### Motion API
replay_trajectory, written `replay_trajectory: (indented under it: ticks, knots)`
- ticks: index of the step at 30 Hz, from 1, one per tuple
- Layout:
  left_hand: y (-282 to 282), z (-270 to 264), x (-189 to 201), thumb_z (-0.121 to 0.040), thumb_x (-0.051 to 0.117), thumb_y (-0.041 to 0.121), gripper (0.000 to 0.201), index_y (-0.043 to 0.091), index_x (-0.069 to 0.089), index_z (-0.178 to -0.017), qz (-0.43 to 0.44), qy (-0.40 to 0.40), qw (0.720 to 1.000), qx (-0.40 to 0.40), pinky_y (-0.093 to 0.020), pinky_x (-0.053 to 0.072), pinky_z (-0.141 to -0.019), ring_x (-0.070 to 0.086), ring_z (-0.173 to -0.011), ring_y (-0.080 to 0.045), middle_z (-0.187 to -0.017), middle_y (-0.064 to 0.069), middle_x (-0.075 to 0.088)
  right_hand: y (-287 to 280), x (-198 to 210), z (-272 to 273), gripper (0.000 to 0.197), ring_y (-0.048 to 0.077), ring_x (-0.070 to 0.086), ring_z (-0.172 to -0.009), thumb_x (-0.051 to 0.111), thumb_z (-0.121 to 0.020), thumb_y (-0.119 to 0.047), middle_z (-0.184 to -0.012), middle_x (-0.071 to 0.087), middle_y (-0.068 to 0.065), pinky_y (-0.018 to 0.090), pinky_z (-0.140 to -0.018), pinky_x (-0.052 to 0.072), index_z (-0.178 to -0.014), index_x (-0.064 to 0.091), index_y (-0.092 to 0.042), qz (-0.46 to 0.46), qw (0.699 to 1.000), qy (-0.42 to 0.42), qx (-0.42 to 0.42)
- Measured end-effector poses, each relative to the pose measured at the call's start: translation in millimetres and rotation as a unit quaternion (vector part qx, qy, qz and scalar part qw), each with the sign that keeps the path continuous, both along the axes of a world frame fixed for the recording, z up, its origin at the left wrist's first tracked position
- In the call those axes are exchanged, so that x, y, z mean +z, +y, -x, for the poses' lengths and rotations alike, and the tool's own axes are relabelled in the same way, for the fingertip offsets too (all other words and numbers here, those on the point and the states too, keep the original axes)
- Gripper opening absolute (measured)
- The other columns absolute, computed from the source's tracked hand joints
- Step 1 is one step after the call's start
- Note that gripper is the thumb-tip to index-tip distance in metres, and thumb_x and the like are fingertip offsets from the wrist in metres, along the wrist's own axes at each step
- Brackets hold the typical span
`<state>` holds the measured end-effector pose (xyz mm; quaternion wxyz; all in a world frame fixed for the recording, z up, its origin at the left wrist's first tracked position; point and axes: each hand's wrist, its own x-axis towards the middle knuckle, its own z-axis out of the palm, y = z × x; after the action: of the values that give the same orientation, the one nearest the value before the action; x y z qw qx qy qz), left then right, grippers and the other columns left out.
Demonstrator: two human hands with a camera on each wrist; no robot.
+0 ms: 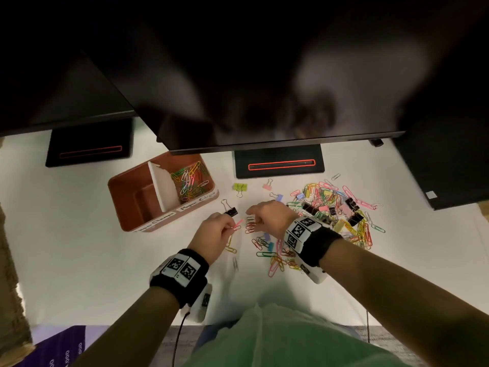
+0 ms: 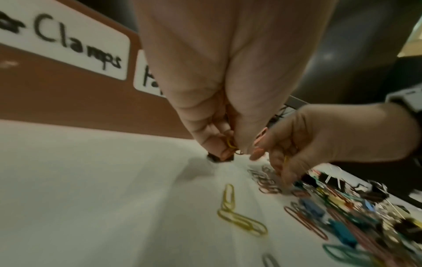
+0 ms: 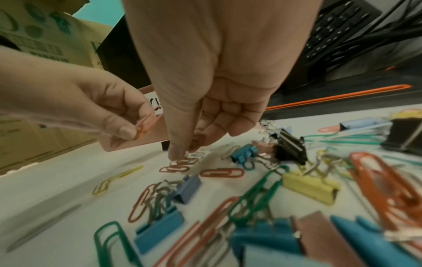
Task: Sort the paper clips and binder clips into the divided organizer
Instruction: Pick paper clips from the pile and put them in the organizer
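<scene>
The brown divided organizer stands at the left; its right compartment holds several coloured paper clips, and its front bears the labels. My left hand pinches pink and orange paper clips just above the table, beside a black binder clip. My right hand reaches down with thumb and fingertips closed on paper clips in a small red cluster. A mixed pile of paper clips and binder clips spreads to the right.
Two black monitor stands sit behind, under a dark overhanging screen. Loose yellow-green and pink binder clips lie near the organizer. Cardboard boxes stand left; a keyboard sits far right.
</scene>
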<state>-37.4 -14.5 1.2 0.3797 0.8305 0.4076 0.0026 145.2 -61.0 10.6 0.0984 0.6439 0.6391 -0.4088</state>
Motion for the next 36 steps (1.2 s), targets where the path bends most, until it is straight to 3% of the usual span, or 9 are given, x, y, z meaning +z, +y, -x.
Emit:
replay_trajectory:
  ticks: [4, 8, 10, 14, 20, 23, 28, 32, 36]
  knots:
    - [8.5, 24.9, -1.0, -0.083, 0.064, 0.006, 0.010, 0.007, 0.064, -0.092, 0.004, 0.011, 0.999, 0.030, -0.004, 0.035, -0.067, 0.051, -0.072, -0.010, -0.087, 0.000, 0.051, 1.1, -3.9, 6.5, 0.039, 0.026, 0.055, -0.106, 0.058, -0.089, -0.021, -0.120, 0.056, 0.009, 0.034, -0.088, 0.045, -0.128, 0.049, -0.015, 0.006, 1.000, -0.009, -0.005]
    - [4.7, 40.2, -4.6, -0.083, 0.064, 0.008, 0.007, 0.007, 0.064, -0.090, 0.013, 0.026, 0.998, 0.055, -0.019, 0.041, -0.073, 0.053, -0.072, -0.013, -0.088, 0.000, 0.051, -6.8, -7.4, 11.5, 0.024, 0.026, 0.057, -0.098, 0.056, -0.091, -0.020, -0.118, 0.050, 0.008, 0.031, -0.083, 0.046, -0.112, 0.061, -0.011, -0.045, 0.998, -0.002, -0.047]
    - [1.7, 42.9, -4.6, -0.083, 0.063, 0.008, 0.006, 0.007, 0.063, -0.090, 0.015, 0.032, 0.998, 0.056, -0.018, 0.041, -0.070, 0.052, -0.072, -0.013, -0.085, 0.001, 0.054, -6.9, -7.4, 12.6, 0.021, 0.025, 0.057, -0.098, 0.055, -0.091, -0.018, -0.119, 0.050, 0.007, 0.032, -0.085, 0.047, -0.109, 0.063, -0.010, -0.050, 0.998, 0.001, -0.040]
    - [-0.8, 41.4, -1.5, -0.084, 0.063, 0.011, 0.004, 0.011, 0.061, -0.088, 0.030, 0.014, 0.997, 0.071, -0.003, 0.035, -0.061, 0.050, -0.066, 0.000, -0.078, 0.003, 0.058, -6.0, -4.0, 17.0, 0.021, 0.025, 0.055, -0.102, 0.046, -0.093, -0.016, -0.114, 0.060, 0.008, 0.034, -0.088, 0.046, -0.110, 0.059, -0.012, -0.041, 0.999, -0.021, -0.016]
    - [6.7, 33.0, 23.7, -0.084, 0.063, 0.014, 0.007, 0.019, 0.060, -0.084, 0.018, -0.058, 0.996, 0.072, -0.007, 0.038, -0.063, 0.055, -0.067, -0.001, -0.075, 0.005, 0.061, 0.1, 7.1, 18.6, 0.026, 0.026, 0.055, -0.106, 0.042, -0.095, -0.017, -0.116, 0.060, 0.010, 0.033, -0.089, 0.045, -0.115, 0.056, -0.010, 0.000, 0.999, -0.048, 0.019]
    - [24.7, 32.4, 47.8, -0.085, 0.063, 0.015, 0.008, 0.022, 0.059, -0.085, 0.001, -0.108, 0.990, 0.092, -0.015, 0.047, -0.067, 0.060, -0.072, -0.007, -0.078, 0.006, 0.065, 8.5, 24.0, 21.6, 0.022, 0.022, 0.057, -0.099, 0.046, -0.093, -0.017, -0.110, 0.062, 0.006, 0.031, -0.089, 0.049, -0.111, 0.059, -0.013, -0.053, 0.998, -0.026, -0.021]
    - [68.6, 36.8, 79.7, -0.084, 0.063, 0.011, 0.010, 0.019, 0.060, -0.089, -0.027, -0.117, 0.977, 0.174, -0.012, 0.046, -0.066, 0.056, -0.071, 0.005, -0.078, 0.013, 0.060, 60.4, 64.6, 39.5, 0.013, 0.012, 0.056, -0.083, 0.055, -0.090, -0.019, -0.094, 0.064, -0.001, 0.030, -0.085, 0.051, -0.099, 0.064, -0.016, -0.247, 0.962, 0.059, -0.095]
    - [93.0, 35.9, 81.9, -0.083, 0.064, 0.010, 0.020, 0.018, 0.059, -0.101, -0.013, -0.067, 0.976, 0.209, -0.026, 0.051, -0.084, 0.061, -0.089, -0.007, -0.096, 0.006, 0.063, 102.7, 71.9, 64.4, 0.030, 0.021, 0.062, -0.100, 0.064, -0.086, -0.021, -0.110, 0.067, 0.007, 0.034, -0.091, 0.051, -0.115, 0.060, -0.014, -0.257, 0.947, 0.094, -0.170]
    - [87.2, 36.4, 83.5, -0.086, 0.060, 0.009, 0.038, 0.015, 0.054, -0.123, -0.053, -0.030, 0.987, 0.146, -0.032, 0.045, -0.098, 0.056, -0.110, -0.019, -0.121, -0.005, 0.055, 104.4, 62.8, 67.9, 0.051, 0.023, 0.060, -0.108, 0.067, -0.084, -0.028, -0.121, 0.062, 0.008, 0.036, -0.095, 0.049, -0.130, 0.048, -0.016, -0.229, 0.950, 0.119, -0.176]
